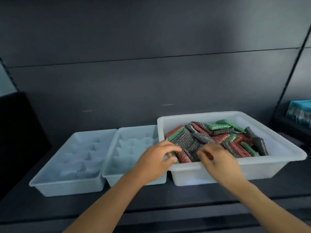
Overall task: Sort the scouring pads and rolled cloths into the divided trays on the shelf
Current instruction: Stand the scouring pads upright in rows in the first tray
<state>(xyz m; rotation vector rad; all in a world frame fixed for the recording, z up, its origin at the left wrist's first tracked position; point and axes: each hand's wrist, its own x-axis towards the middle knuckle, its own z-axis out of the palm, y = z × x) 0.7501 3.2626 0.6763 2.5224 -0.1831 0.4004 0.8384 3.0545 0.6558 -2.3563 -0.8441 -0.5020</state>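
The left fingers (168,147) and thumb are curled around the edge of a dark scouring pad at the near left corner of the heap, pinching it. The right fingers (204,153) are bent over the pads just beside them; motion blur hides whether they grip anything, so I cannot tell. The left hand (154,160) and the right hand (220,163) sit close together over the near rim of a large white tub (235,167). The scouring pads (218,137), red, green and dark grey, lie jumbled inside the tub, filling its middle and left part. Just left of the tub, right against it, is a divided tray (114,165) of clear plastic, and beside that a second divided tray (67,184); pale blurred shapes show in their compartments, too faint to name. All three stand in a row on a dark shelf (168,199), both bare forearms reaching over its front edge. A black box (16,132) stands at far left, and teal packages (299,113) at far right.
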